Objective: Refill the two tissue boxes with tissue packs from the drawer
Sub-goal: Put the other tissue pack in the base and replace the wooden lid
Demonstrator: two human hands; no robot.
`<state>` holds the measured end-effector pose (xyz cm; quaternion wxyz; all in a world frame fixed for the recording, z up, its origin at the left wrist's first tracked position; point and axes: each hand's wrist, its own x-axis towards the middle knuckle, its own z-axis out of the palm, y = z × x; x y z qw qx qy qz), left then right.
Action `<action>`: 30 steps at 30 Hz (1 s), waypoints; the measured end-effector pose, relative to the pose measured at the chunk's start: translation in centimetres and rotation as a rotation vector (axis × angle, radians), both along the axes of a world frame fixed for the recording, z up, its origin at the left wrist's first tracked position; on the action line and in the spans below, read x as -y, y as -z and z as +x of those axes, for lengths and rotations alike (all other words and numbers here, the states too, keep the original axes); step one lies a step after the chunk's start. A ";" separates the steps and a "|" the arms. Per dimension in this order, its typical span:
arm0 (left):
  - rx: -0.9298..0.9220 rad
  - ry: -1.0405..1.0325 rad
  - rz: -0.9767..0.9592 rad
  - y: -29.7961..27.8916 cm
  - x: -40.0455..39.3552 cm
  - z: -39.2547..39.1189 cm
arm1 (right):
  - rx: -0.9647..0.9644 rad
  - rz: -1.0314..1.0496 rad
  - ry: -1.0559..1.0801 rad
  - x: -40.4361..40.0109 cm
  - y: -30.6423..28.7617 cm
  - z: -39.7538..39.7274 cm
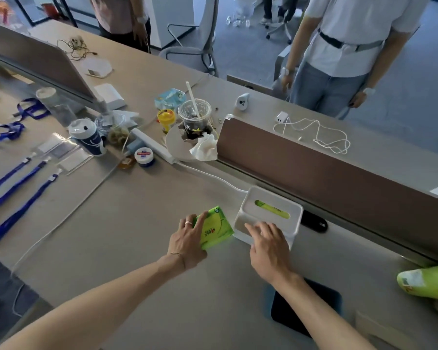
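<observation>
A white tissue box (276, 207) stands on the desk near the brown divider, and green shows through its top slot. My right hand (268, 245) rests on the box's near end with fingers spread. Just left of the box lies a green tissue pack (216, 229), which my left hand (189, 238) grips from its left side, fingers over the top. More green tissue packaging (426, 281) sits at the right edge of the desk. Only one tissue box is in view.
A black pad (306, 306) lies under my right forearm, a black object (314, 221) behind the box. A white cable (213, 176) runs to a power strip. Cups, jars and a crumpled tissue crowd the centre back; blue lanyards (15, 173) lie left. Two people stand beyond the desk.
</observation>
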<state>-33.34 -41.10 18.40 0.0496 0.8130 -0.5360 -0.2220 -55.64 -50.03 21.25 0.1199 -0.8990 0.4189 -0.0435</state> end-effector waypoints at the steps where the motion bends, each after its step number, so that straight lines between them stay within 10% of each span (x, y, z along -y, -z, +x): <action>1: 0.008 0.030 -0.018 -0.7 -0.7 -0.1 | 0.030 0.000 -0.007 -0.4 -0.4 -0.2; 11: 0.050 0.426 -0.198 -7.4 -3.5 -6.5 | 0.102 0.127 -0.203 -2.5 -2.8 -6.6; 30: -0.084 0.832 -0.112 -4.8 -0.6 -22.6 | 0.034 0.241 0.212 -8.3 -1.3 -23.5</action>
